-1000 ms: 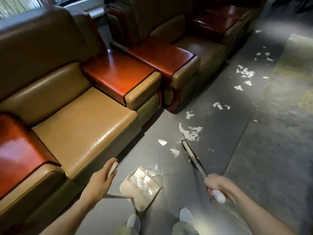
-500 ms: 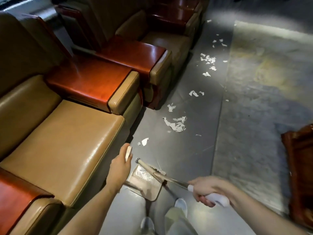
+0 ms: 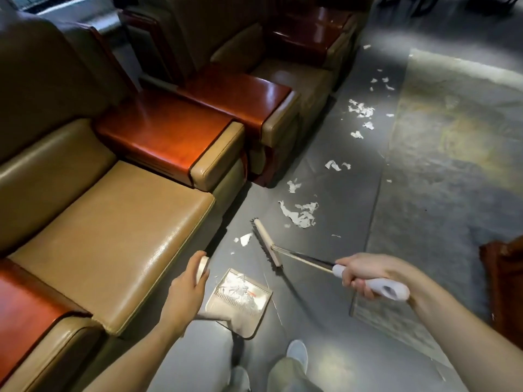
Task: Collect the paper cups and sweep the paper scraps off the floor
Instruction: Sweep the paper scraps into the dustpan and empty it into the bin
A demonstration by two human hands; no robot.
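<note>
Just left of your left hand (image 3: pixel 184 290) runs the sofa (image 3: pixel 113 222) front. That hand wraps the top of the pan's upright handle (image 3: pixel 202 267), fingers curled round it. The pan (image 3: pixel 240 304) sits on the floor (image 3: pixel 311 321) just below and right of that grip, with some paper already inside. A few loose scraps (image 3: pixel 245 239) lie ahead of the grip, between the sofa and the broom (image 3: pixel 267 242) head, which stands just beside them on their right. Past the head is a bigger pile (image 3: pixel 300 215), and more paper trails far up the floor (no cups show anywhere here). Your right hand (image 3: pixel 365 274) is closed firmly round the broom's white end, with the head well out ahead and left of it.

The scraps look thin, torn and nearly weightless, so a fast stroke will likely make them flutter or skip. Short, low pulls toward the pan should suit them. Press the pan's lip flat to the floor through that high handle hold, or paper may slide under it.
</note>
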